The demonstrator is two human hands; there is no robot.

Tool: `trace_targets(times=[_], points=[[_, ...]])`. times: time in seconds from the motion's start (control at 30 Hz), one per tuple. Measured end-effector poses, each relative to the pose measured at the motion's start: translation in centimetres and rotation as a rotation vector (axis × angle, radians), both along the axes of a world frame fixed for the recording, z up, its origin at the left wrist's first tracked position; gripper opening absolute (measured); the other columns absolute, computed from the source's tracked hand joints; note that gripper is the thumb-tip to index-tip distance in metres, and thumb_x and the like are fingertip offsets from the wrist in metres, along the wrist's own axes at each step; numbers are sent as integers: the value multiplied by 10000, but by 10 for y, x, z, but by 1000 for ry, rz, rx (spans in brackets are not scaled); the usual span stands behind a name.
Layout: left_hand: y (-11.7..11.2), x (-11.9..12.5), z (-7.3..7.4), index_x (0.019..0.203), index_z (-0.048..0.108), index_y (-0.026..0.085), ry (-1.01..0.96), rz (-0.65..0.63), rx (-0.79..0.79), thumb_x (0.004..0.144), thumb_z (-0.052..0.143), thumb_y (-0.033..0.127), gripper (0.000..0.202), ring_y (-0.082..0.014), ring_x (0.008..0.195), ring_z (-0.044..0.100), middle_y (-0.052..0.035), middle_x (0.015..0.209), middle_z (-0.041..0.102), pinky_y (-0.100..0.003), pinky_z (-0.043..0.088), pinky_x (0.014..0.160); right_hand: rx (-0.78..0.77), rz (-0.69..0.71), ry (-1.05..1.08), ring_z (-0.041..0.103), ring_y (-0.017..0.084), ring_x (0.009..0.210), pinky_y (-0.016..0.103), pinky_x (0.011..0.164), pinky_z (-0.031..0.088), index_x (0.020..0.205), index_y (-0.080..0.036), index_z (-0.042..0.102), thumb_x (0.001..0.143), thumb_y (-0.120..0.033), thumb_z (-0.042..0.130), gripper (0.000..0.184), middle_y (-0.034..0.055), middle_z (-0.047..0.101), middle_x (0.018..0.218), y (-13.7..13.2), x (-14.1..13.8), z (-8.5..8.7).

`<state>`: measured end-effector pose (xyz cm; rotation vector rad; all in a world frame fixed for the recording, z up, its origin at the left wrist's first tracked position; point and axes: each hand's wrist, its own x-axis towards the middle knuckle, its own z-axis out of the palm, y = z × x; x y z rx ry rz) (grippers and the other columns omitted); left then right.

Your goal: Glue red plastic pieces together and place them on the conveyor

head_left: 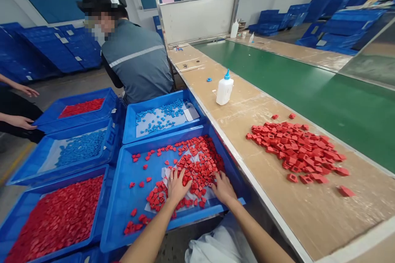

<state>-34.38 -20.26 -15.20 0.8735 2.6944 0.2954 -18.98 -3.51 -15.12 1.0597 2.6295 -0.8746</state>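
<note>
Both my hands reach into a large blue tray (123,197) holding many small red plastic pieces (197,168). My left hand (178,185) rests with fingers spread on the pieces near the tray's middle, beside a crumpled white sheet (165,172). Over by the tray's right side, my right hand (224,188) lies against the pile, fingers apart. Neither hand grips a piece that I can make out. Some red pieces are scattered singly toward the tray's left side.
A heap of red pieces (296,148) and a white bottle with blue cap (224,89) stand on the workbench (277,222) by the green conveyor belt (308,94). More blue trays (108,197) hold red or blue pieces. A seated person (138,57) is ahead; another person's hands (21,121) are left.
</note>
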Motion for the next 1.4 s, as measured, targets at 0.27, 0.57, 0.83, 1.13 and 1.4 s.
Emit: trace_targets(times=[0.27, 0.57, 0.83, 1.13, 1.4], points=[[23, -10, 14, 1476, 389, 347, -54, -31, -15, 867, 558, 483, 646, -365, 1497, 133, -35, 1649, 183, -500, 231, 1172, -2, 121, 108, 240, 335, 1426, 514, 1109, 318, 1474, -236, 380, 956, -264, 580, 556, 91, 160, 1609, 21, -35, -16], [34, 16, 21, 1359, 506, 229, -228, -39, -47, 861, 628, 397, 540, -358, 1339, 406, -127, 1495, 419, -584, 334, 1078, -84, 211, 63, 459, 308, 1239, 513, 1003, 409, 1273, -194, 554, 971, -373, 556, 351, 101, 442, 1427, -8, -43, -11], [-12, 52, 37, 1270, 604, 321, -416, -16, -28, 844, 611, 348, 427, -231, 1221, 568, -41, 1274, 632, -313, 419, 1042, -210, 196, -3, 571, 251, 1103, 467, 955, 464, 1207, -174, 591, 987, -415, 546, 329, 83, 581, 1245, 6, -9, 0], [-54, 13, 30, 1334, 518, 192, -372, 349, -195, 907, 602, 383, 475, -298, 1213, 559, -125, 1381, 548, -543, 427, 1032, -158, 54, -195, 439, 329, 1275, 537, 993, 440, 1289, -194, 549, 982, -474, 523, 416, 118, 404, 1455, 9, -9, -5], [-44, 33, 31, 1170, 628, 164, -465, 170, -112, 920, 603, 362, 319, -244, 1097, 632, -84, 1176, 677, -490, 483, 983, -147, 119, -207, 334, 349, 1370, 598, 1097, 304, 1352, -198, 511, 981, -493, 522, 475, 115, 365, 1500, 6, -5, -9]])
